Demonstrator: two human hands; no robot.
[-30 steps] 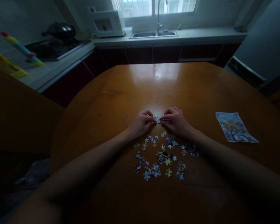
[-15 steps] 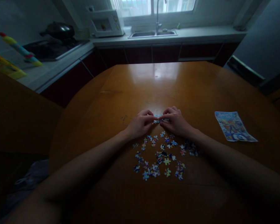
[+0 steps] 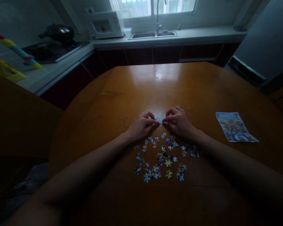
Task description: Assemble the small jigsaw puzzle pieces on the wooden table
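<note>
A small joined section of a jigsaw puzzle, pale blue and white, lies on the wooden table between my hands. My left hand has its thumb and fingers closed at the section's left edge. From the other side, my right hand pinches at the section's right edge with thumb and forefinger. The fingers partly cover both ends of it. Nearer to me, loose puzzle pieces are scattered in small clusters, several of them beside my right forearm.
A creased printed picture sheet lies to the right on the wooden table. Beyond the table runs a counter with a sink, a microwave and a stove carrying a dark pan. A fridge stands at right.
My right hand's fingers have drawn back slightly to the right, so more of the joined section shows between my hands. The view has shifted a little.
</note>
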